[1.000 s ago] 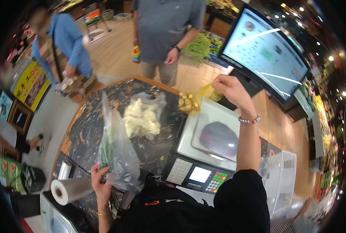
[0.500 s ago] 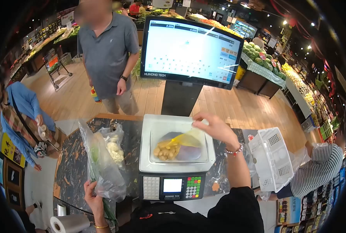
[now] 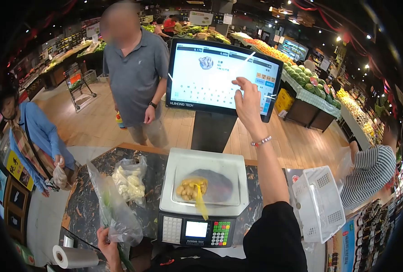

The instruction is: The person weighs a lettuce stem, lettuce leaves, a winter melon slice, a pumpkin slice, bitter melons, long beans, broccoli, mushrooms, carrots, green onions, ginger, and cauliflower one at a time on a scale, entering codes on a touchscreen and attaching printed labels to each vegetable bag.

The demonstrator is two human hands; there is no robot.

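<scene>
My right hand [image 3: 248,105] is raised in front of the touch screen [image 3: 206,86], fingers apart and bent, index fingertip right at its right half. Below, on the pan of the weighing scale [image 3: 206,156], lies a yellow net bag [image 3: 200,204] of light-brown, ginger-like pieces; its loose end droops over the front edge. The screen carries a small picture of a knobbly root. At the counter's left, my left hand [image 3: 107,242] is closed around the lower end of a clear plastic bag [image 3: 122,220] with long green stalks inside. Beside it sits a clear bag of whitish florets [image 3: 129,181].
A roll of plastic bags [image 3: 74,257] lies at the front left. On the right stands a white plastic basket [image 3: 319,204]. A person in grey [image 3: 136,75] faces the counter, one in blue [image 3: 40,136] is left, and one in stripes [image 3: 369,177] is right.
My right hand has let go of the yellow net bag and risen to the screen. The screen now displays a root picture and a new weight. The left hand keeps its grip.
</scene>
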